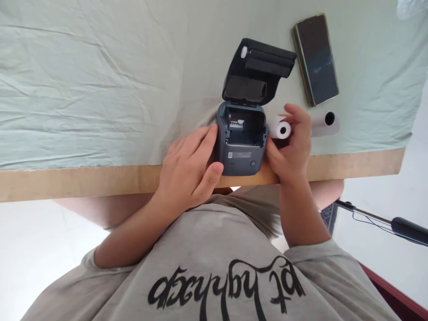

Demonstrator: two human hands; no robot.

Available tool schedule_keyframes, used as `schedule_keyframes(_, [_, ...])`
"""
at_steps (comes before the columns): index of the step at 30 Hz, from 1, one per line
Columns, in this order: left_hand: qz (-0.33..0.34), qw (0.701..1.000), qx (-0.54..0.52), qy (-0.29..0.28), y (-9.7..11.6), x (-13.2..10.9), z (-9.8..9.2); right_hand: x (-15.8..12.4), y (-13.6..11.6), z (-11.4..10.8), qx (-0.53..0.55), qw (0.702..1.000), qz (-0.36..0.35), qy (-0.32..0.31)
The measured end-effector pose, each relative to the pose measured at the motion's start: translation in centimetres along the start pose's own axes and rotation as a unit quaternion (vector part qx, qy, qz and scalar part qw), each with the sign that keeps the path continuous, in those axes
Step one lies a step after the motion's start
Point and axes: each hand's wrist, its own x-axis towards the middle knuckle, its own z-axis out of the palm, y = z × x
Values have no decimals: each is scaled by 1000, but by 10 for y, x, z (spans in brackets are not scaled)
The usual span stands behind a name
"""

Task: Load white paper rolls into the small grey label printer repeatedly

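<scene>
A dark grey portable label printer (241,162) sits at the table's front edge with its black lid (256,71) tipped up. Its paper bay shows a small printed sticker inside and holds no roll. My left hand (189,167) rests against the printer's left side, fingers stretched out and thumb apart. On the other side, my right hand (296,145) has its thumb and fingers around a small white paper roll (277,127), close beside the printer. Some of those fingertips are hidden behind the roll.
A second white roll (319,125) with a dark core lies right of my right hand. Farther back is a smartphone (317,60) in a case. Pale green cloth (100,89) covers the table up to its wooden front edge (67,183). Clear plastic (411,8) lies at the far right corner.
</scene>
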Motion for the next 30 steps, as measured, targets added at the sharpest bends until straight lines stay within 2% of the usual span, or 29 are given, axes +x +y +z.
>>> schedule_keyframes(4, [6, 1000, 0, 5, -1, 0, 0, 2, -4, -2, 44, 999, -5, -5])
schedule_keyframes(8, [4, 1000, -2, 10, 0, 0, 1, 4, -5, -4, -36, 999, -29, 14])
schedule_keyframes(10, [3, 1000, 2, 9, 0, 0, 1, 3, -3, -2, -3, 999, -14, 31])
schedule_keyframes(13, [-4, 1000, 8, 3, 2, 0, 0, 1, -2, -2, 56, 998, -6, 14])
schedule_keyframes(17, [-11, 1000, 4, -2, 3, 0, 0, 4, -5, -7, -18, 999, -38, -5])
schedule_keyframes(20, [-6, 1000, 2, 0, 2, 0, 0, 6, -3, -8, -39, 999, -31, 13])
schedule_keyframes(24, [-2, 1000, 1, 6, 1, -1, 2, 6, 0, -5, 6, 999, -21, 42])
schedule_keyframes(27, [3, 1000, 1, 9, 0, -2, 2, 10, -13, -8, 76, 993, -29, 87])
schedule_keyframes(30, [2, 1000, 11, 8, 0, -2, 2, 18, -40, -16, 97, 988, -55, 103])
